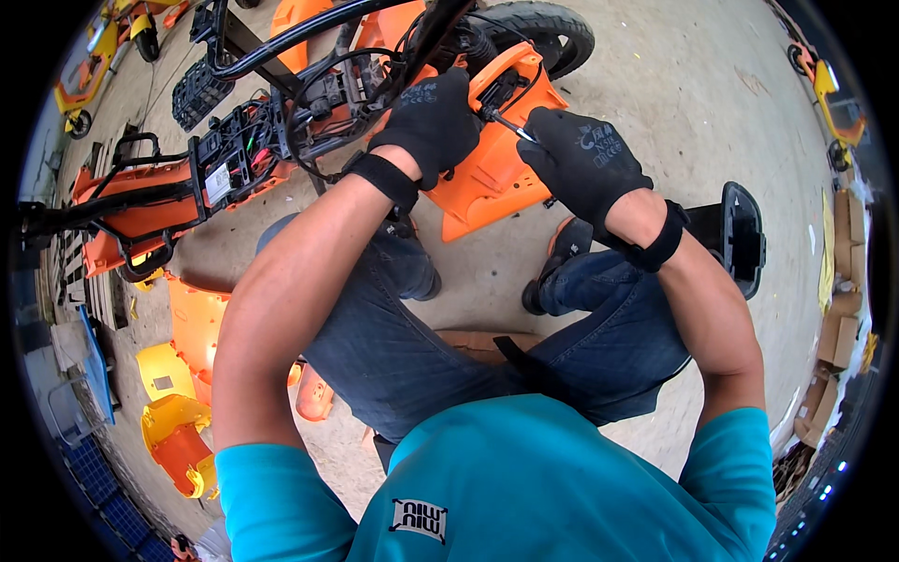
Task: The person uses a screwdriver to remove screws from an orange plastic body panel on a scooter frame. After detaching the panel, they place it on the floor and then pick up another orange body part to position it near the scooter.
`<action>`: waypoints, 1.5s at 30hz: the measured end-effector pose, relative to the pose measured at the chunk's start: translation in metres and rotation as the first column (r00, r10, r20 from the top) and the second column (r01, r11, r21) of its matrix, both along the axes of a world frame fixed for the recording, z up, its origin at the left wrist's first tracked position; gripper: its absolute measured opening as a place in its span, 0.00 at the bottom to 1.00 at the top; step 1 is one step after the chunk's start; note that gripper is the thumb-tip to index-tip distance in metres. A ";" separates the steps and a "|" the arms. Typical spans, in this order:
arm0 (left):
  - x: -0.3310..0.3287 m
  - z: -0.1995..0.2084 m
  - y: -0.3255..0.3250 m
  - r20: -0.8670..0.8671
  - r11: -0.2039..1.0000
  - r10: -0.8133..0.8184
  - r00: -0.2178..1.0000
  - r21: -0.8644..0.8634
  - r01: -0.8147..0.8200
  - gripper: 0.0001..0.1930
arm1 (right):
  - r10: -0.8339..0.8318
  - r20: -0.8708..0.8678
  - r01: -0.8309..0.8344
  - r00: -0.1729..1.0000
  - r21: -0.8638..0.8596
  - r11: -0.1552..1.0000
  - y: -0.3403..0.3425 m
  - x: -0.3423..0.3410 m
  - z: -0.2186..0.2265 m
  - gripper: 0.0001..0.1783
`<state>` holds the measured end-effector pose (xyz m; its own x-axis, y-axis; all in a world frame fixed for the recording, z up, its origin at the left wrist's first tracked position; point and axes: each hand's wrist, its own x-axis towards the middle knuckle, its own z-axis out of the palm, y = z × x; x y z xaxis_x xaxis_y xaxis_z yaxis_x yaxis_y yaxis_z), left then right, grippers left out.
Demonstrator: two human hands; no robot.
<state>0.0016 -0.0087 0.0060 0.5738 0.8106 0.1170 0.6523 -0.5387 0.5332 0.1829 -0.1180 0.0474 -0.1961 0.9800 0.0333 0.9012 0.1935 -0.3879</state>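
Both my hands wear black work gloves with pale print. An orange plastic panel stands in front of me, beside the black frame of a partly stripped scooter. My left hand is closed at the panel's left edge; its fingertips are partly hidden. In my closed right hand is a screwdriver; its handle is hidden by the glove. The thin metal shaft points left and up toward a black fitting in the panel's upper opening. Whether the tip touches a screw is too small to tell.
A black tyre is just beyond the panel. Orange and yellow body panels lie on the floor at left. A black bin-like part stands by my right knee. Cardboard boxes line the right side, near another scooter.
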 end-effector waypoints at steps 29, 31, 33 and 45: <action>-0.004 -0.003 0.001 0.011 0.999 -0.030 0.999 0.031 0.030 0.16 | -0.350 -0.436 0.073 0.829 -0.536 0.841 0.012 0.005 0.011 0.13; -0.003 0.000 0.000 0.005 0.999 -0.026 1.000 0.022 0.026 0.16 | -0.460 -0.484 0.052 0.745 -0.645 0.762 0.012 0.007 0.012 0.14; 0.000 0.004 -0.001 -0.019 1.000 -0.014 1.000 -0.014 0.014 0.16 | -0.476 -0.504 0.035 0.721 -0.660 0.751 0.012 0.008 0.012 0.14; 0.000 -0.002 -0.001 -0.005 1.000 0.004 1.000 0.017 -0.004 0.13 | 0.046 0.068 -0.051 0.997 0.086 0.995 -0.002 0.001 -0.001 0.11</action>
<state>0.0015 -0.0092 0.0042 0.5714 0.8106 0.1282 0.6569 -0.5454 0.5207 0.1841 -0.1201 0.0460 -0.2479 0.9632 0.1039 0.9128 0.2682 -0.3082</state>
